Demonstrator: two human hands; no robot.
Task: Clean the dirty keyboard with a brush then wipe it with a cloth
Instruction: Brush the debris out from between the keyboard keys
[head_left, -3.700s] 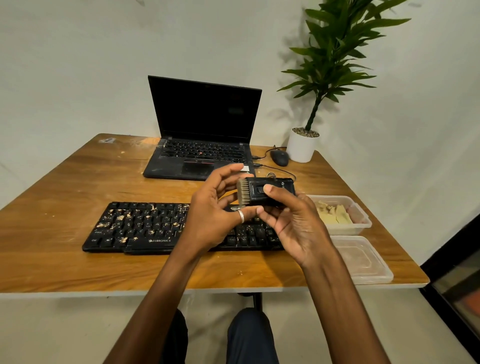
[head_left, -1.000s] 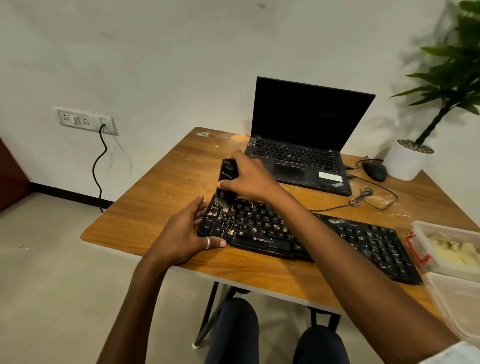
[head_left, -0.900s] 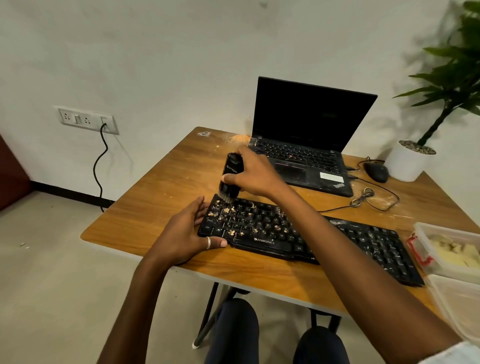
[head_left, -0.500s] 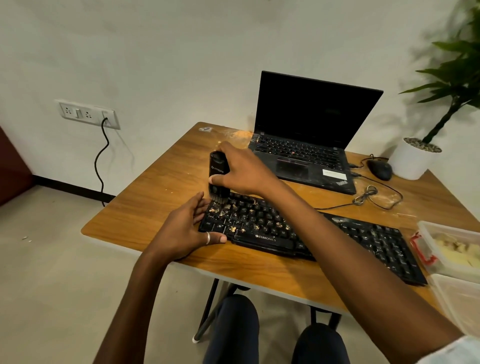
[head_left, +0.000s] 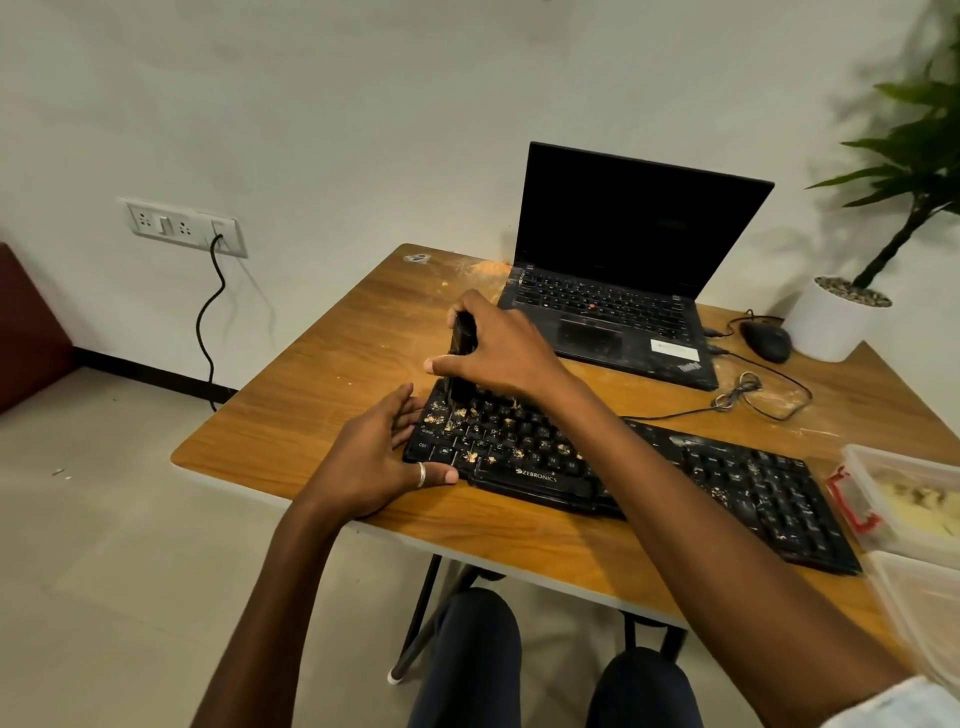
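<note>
My right grip (head_left: 501, 356) clamps the brush (head_left: 462, 335) upright on the left end of the keyboard (head_left: 753, 483), near the counter's front-left corner. My left grip (head_left: 374, 457), fingers straight, braces it. Short, light strokes should flick the crumbs (head_left: 470, 456) outward

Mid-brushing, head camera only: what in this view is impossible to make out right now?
1. Brush bristles: head view, mostly behind the right hand and dark against dark keys; contact with the keys is unclear.
2. Keyboard middle keys: head view, covered by the right forearm.
3. Keyboard's left end: head view, partly under the left hand.
4. Container: head view, cut off by the right edge; contents blurred.
</note>
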